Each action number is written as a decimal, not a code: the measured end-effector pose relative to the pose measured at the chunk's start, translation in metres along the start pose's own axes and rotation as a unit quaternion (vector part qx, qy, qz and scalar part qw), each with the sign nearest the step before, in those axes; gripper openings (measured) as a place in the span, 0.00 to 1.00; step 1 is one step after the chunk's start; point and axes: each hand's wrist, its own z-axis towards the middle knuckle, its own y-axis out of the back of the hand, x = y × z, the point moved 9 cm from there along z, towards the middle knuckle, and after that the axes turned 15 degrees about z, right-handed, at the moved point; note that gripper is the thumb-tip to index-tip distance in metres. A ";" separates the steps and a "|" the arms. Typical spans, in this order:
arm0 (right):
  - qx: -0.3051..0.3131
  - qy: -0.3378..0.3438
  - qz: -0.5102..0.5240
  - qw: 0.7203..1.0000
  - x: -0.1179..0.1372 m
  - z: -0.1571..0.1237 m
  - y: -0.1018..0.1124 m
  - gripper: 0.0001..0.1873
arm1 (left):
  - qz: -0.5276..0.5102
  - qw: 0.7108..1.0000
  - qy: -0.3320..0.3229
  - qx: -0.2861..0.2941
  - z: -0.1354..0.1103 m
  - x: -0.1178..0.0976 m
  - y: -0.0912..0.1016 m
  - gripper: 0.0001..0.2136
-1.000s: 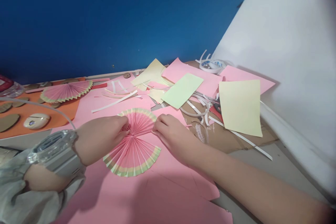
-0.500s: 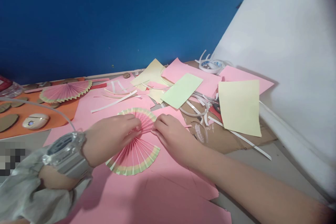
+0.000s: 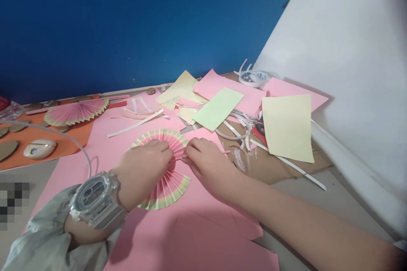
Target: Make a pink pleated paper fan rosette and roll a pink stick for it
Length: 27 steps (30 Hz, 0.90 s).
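Note:
A pleated pink paper fan (image 3: 168, 186) with a green and yellow rim lies spread on a large pink sheet (image 3: 190, 237). My left hand (image 3: 143, 173), a clear watch on its wrist, rests closed on the fan's left half and covers it. My right hand (image 3: 206, 163) pinches the fan at its centre from the right side, fingers pressed together. The two hands nearly touch at the fan's middle.
A second pleated fan (image 3: 74, 112) lies on orange paper at the back left, near a white computer mouse (image 3: 40, 148). Yellow (image 3: 288, 127), green (image 3: 218, 108) and pink sheets, white paper strips and a tape roll (image 3: 254, 78) litter the back. A white board leans at right.
My left hand has slid right and forward onto the fan, covering more of it. The fan's top half has spread wider to the left. My right hand has stayed in place.

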 end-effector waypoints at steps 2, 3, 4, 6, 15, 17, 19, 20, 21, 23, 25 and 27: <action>0.002 0.002 0.004 1.000 0.001 0.000 0.000 0.07 | 0.010 1.000 0.000 0.002 0.000 -0.001 0.000 0.11; 0.003 0.002 0.007 1.000 0.001 0.000 0.001 0.07 | 0.012 1.000 -0.002 0.002 0.000 -0.001 -0.001 0.11; 0.002 0.000 0.012 1.000 0.000 0.000 0.002 0.07 | 0.010 1.000 -0.004 0.001 0.000 -0.001 -0.001 0.10; -0.002 -0.009 0.026 1.000 -0.003 0.000 0.005 0.08 | 0.004 1.000 -0.010 -0.005 0.000 -0.001 -0.002 0.10; -0.013 -0.045 0.052 0.998 -0.015 -0.003 0.017 0.10 | -0.031 1.000 -0.001 -0.002 0.002 0.005 -0.002 0.10; -0.015 -0.036 0.043 0.998 -0.014 -0.003 0.017 0.10 | -0.041 0.999 0.006 0.008 0.002 0.005 -0.002 0.10; -0.018 -0.021 0.031 0.999 -0.011 -0.003 0.016 0.09 | -0.049 0.999 0.010 0.010 0.001 0.006 -0.003 0.10; -0.018 -0.011 0.024 0.999 -0.010 -0.004 0.016 0.09 | -0.053 0.999 0.007 0.006 0.001 0.006 -0.003 0.10; -0.018 -0.002 0.016 1.000 -0.008 -0.004 0.015 0.09 | -0.056 0.998 0.005 -0.002 0.001 0.006 -0.003 0.10; -0.016 0.014 0.002 1.000 -0.005 -0.005 0.014 0.09 | -0.061 0.998 0.001 -0.021 0.000 0.006 -0.002 0.09; -0.011 0.024 -0.011 1.000 -0.003 -0.006 0.013 0.08 | -0.064 0.997 0.001 -0.030 -0.001 0.007 -0.002 0.09; -0.003 0.030 -0.026 0.999 -0.003 -0.007 0.012 0.07 | -0.065 0.997 0.005 -0.030 -0.001 0.009 -0.003 0.09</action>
